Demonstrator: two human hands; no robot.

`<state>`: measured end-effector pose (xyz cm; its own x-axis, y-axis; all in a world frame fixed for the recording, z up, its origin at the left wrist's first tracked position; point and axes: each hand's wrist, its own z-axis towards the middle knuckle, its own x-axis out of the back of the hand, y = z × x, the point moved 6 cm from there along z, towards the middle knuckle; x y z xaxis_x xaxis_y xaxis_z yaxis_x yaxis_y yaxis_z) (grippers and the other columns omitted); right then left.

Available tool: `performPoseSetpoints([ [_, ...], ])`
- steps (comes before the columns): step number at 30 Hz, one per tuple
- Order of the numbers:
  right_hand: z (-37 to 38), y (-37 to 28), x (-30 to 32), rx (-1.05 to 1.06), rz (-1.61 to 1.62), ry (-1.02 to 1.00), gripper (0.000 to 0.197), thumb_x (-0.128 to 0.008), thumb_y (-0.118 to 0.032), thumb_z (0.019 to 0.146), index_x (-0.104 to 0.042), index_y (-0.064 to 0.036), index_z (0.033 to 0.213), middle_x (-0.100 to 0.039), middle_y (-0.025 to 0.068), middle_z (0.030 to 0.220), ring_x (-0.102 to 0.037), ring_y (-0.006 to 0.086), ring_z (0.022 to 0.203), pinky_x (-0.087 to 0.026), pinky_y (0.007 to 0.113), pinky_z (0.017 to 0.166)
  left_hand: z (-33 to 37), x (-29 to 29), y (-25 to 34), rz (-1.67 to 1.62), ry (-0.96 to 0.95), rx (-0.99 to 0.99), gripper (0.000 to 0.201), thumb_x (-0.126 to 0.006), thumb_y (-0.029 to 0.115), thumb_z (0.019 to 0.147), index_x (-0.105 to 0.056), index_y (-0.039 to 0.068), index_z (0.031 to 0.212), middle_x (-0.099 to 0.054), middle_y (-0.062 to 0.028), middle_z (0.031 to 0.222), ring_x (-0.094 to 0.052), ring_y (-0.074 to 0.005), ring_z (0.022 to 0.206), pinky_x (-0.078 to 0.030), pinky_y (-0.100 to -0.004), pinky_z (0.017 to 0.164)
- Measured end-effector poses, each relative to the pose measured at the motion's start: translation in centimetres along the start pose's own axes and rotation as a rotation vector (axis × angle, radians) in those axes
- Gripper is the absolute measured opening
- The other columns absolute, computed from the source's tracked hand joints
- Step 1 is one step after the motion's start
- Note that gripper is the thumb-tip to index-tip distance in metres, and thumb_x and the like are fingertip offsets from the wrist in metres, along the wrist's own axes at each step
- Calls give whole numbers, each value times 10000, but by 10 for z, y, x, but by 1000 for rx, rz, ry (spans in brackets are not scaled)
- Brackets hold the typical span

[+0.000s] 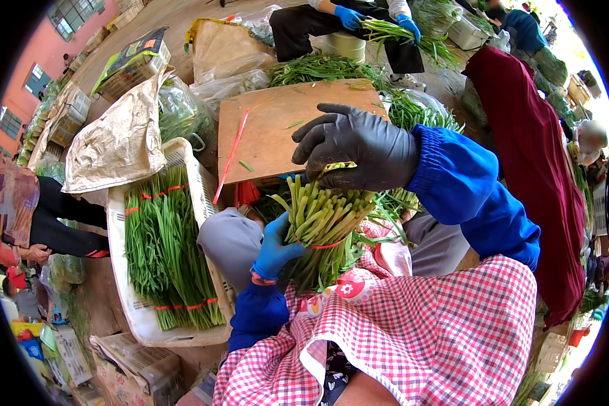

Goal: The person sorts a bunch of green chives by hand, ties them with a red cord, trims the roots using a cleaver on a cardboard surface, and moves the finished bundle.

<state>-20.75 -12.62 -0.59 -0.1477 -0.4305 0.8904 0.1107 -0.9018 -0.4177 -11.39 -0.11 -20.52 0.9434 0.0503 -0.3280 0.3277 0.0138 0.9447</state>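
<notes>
My left hand [277,247], in a blue glove, grips the side of a bundle of green stalks [325,216] above my lap. The cut stem ends point up and away from me, and a red tie crosses the stems. Just above them is my right hand [362,149], in a black glove, its fingers curled. Pale stalk ends [340,166] show between its thumb and fingers; the rest of what it grips is hidden. Beyond the bundle lies a wooden board [277,128], with a red strip [231,155] across its left edge and small green scraps on it.
At my left stands a white plastic crate [120,257] of green bundles tied with red bands. A pale sack [118,145] covers its far end. Loose greens [325,69] lie behind the board, near a co-worker's blue-gloved hands [348,18]. Dark red cloth [521,155] stretches along the right.
</notes>
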Motion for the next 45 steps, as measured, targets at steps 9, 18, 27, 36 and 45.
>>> performPoseSetpoints([
  [9,13,-3,-1,-18,14,106,87,-670,-99,721,-588,-81,743,-614,27,937,-516,258,1106,-240,549,1021,1,0,5,19,-2,16,722,-676,36,623,-404,-41,1287,-544,-89,1190,-512,-155,1062,-390,-300,943],
  [18,18,-2,39,95,-85,212,93,-663,-87,717,-602,-47,775,-613,81,875,-577,272,921,-440,398,820,26,-14,32,65,-6,-96,639,-692,131,666,-453,-33,1236,-577,-55,1088,-536,-126,966,-432,-273,853],
  [27,15,-9,61,72,-146,183,90,-640,-104,742,-602,-34,785,-588,85,825,-562,282,879,-456,384,775,32,-16,30,17,-7,-52,597,-685,55,662,-486,-26,1219,-599,-65,1087,-536,-119,986,-426,-289,879],
  [36,23,-6,91,-11,-149,149,44,-622,-4,764,-582,1,783,-579,90,867,-561,222,879,-482,320,767,31,-16,37,19,15,-107,583,-695,81,680,-488,-31,1213,-597,-71,1096,-540,-131,979,-416,-291,893],
  [45,33,34,220,83,-12,383,149,-658,-147,759,-617,-52,867,-617,97,919,-594,240,938,-497,371,758,42,-7,52,135,7,-184,549,-690,51,691,-503,-38,1199,-592,-69,1098,-536,-129,982,-417,-287,888],
])
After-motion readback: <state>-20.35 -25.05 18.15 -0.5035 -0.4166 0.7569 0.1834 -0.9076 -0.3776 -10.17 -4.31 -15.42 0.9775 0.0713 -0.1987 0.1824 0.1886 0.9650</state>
